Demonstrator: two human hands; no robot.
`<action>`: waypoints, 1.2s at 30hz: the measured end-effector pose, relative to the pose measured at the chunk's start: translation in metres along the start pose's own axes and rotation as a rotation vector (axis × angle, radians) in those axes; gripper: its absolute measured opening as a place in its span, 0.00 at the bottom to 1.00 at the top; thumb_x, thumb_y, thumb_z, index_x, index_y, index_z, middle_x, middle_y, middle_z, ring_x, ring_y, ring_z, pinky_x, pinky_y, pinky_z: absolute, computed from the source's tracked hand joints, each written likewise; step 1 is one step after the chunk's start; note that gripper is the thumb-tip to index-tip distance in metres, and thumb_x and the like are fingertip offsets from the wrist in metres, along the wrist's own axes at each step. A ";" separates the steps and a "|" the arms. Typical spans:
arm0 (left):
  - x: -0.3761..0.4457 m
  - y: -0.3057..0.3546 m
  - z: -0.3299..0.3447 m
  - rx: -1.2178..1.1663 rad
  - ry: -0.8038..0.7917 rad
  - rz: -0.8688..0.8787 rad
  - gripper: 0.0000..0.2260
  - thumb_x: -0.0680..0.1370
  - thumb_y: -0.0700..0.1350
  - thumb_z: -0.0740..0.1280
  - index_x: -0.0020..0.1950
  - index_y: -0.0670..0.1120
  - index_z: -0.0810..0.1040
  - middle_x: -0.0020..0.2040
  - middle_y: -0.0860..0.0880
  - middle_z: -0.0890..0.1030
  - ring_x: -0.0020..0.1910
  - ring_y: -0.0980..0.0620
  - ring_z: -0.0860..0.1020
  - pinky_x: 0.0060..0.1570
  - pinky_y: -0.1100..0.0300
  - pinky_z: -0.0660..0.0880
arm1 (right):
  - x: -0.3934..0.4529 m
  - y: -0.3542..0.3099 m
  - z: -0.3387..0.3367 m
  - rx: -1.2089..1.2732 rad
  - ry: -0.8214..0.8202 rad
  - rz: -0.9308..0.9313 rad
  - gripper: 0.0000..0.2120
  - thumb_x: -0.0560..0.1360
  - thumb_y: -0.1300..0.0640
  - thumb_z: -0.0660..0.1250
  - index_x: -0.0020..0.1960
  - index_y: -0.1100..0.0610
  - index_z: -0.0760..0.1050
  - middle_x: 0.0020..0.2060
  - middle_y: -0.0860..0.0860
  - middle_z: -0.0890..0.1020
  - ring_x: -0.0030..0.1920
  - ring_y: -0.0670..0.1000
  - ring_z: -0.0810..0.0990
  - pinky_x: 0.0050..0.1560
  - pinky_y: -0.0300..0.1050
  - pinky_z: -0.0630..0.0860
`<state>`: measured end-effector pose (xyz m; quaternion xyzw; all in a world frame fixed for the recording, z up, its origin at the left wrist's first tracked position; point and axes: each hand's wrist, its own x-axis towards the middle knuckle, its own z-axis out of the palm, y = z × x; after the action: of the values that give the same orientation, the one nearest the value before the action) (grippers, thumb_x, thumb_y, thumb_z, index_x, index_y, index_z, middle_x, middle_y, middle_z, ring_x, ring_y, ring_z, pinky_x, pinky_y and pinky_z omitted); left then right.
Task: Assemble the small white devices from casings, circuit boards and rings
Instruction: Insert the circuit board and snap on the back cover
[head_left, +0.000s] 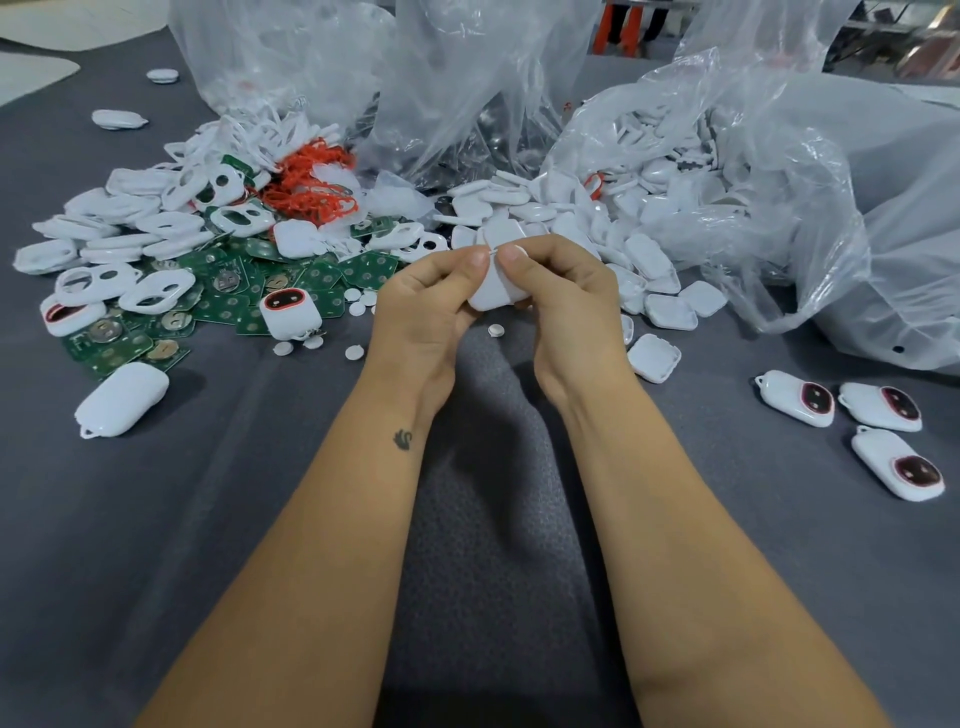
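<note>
- white casing (496, 296) held above the grey table (208, 519), between both hands
- left hand (426, 301) and right hand (561, 291) curl round it, thumbs pressed together on top; forearms angle inward
- green circuit boards (311, 275) piled to the left

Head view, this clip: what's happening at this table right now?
A person holds one white casing between both hands, left hand and right hand, thumbs pressing along its top edge, seemingly closing it. Green circuit boards, open front casings and orange rings lie heaped to the left, plain shells spill from a plastic bag on the right. Three finished devices sit at right.
</note>
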<state>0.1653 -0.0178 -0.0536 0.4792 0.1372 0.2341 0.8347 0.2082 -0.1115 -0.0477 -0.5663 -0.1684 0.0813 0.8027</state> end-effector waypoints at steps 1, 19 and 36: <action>0.000 0.000 0.000 -0.006 0.002 -0.007 0.05 0.78 0.34 0.65 0.45 0.38 0.79 0.38 0.46 0.84 0.39 0.52 0.83 0.42 0.62 0.80 | 0.000 0.000 0.000 -0.001 0.001 0.004 0.07 0.74 0.69 0.67 0.39 0.62 0.77 0.33 0.54 0.79 0.35 0.47 0.77 0.38 0.36 0.74; 0.002 -0.005 0.002 -0.121 0.180 -0.019 0.10 0.82 0.43 0.63 0.48 0.39 0.81 0.42 0.44 0.85 0.47 0.47 0.84 0.50 0.55 0.81 | -0.002 0.003 0.000 -0.596 0.023 -0.186 0.12 0.76 0.58 0.68 0.59 0.54 0.81 0.51 0.45 0.80 0.49 0.37 0.77 0.53 0.30 0.72; -0.001 -0.002 0.001 -0.041 -0.020 -0.003 0.04 0.79 0.38 0.66 0.47 0.44 0.79 0.41 0.49 0.83 0.42 0.53 0.81 0.54 0.55 0.76 | -0.002 0.003 -0.005 -0.691 0.004 -0.272 0.17 0.76 0.48 0.63 0.39 0.62 0.77 0.35 0.52 0.74 0.37 0.45 0.71 0.40 0.41 0.68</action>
<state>0.1651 -0.0200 -0.0547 0.4639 0.1248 0.2310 0.8461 0.2083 -0.1152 -0.0519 -0.7765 -0.2579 -0.0889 0.5680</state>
